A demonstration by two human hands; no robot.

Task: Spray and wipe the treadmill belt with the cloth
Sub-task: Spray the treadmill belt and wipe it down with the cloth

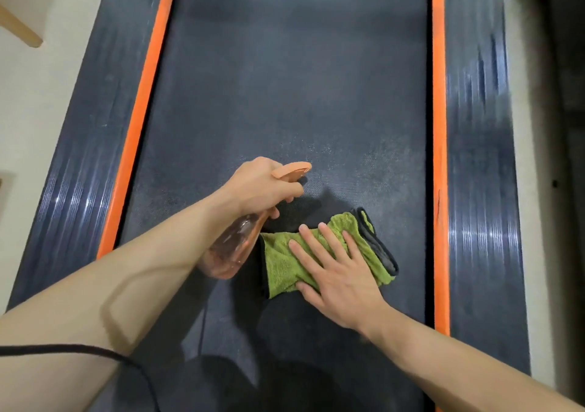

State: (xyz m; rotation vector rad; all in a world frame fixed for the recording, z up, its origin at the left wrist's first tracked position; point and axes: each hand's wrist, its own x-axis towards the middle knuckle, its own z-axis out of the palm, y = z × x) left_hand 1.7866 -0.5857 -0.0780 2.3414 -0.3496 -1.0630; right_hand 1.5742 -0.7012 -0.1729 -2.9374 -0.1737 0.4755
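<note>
The dark treadmill belt (285, 79) runs up the middle of the head view between two orange strips. My left hand (259, 186) grips an orange translucent spray bottle (232, 247), its nozzle pointing up and right over the belt. Fine droplets speckle the belt just beyond the nozzle. A green cloth with a dark edge (281, 262) lies folded on the belt. My right hand (335, 272) presses flat on it, fingers spread, thumb curled under the cloth's near edge.
Ribbed dark side rails (478, 158) flank the orange strips (440, 126). Pale floor lies to the left with a wooden furniture leg (19, 28). A black cable (95, 353) crosses my left forearm at the bottom left.
</note>
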